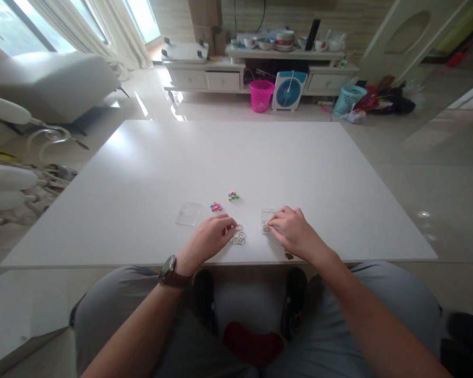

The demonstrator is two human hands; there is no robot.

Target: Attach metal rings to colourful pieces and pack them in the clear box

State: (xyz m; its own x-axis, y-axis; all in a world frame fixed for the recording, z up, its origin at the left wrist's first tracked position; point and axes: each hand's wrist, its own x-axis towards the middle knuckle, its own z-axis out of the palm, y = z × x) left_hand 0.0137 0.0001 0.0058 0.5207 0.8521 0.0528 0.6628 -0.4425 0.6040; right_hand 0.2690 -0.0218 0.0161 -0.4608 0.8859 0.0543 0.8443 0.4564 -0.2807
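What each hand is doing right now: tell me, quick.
Left hand: fingers curled at a ring; can't tell whether it's gripped.
Right hand: fingertips together at the clear box; can't tell what they hold.

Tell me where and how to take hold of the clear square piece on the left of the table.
Best pinch the clear square piece by its left and right edges, coming from above with the left hand. It lies flat and looks shallow, so the rim seems the likeliest hold. The pink-and-purple beads sit just off its right side, so keep fingers close there.
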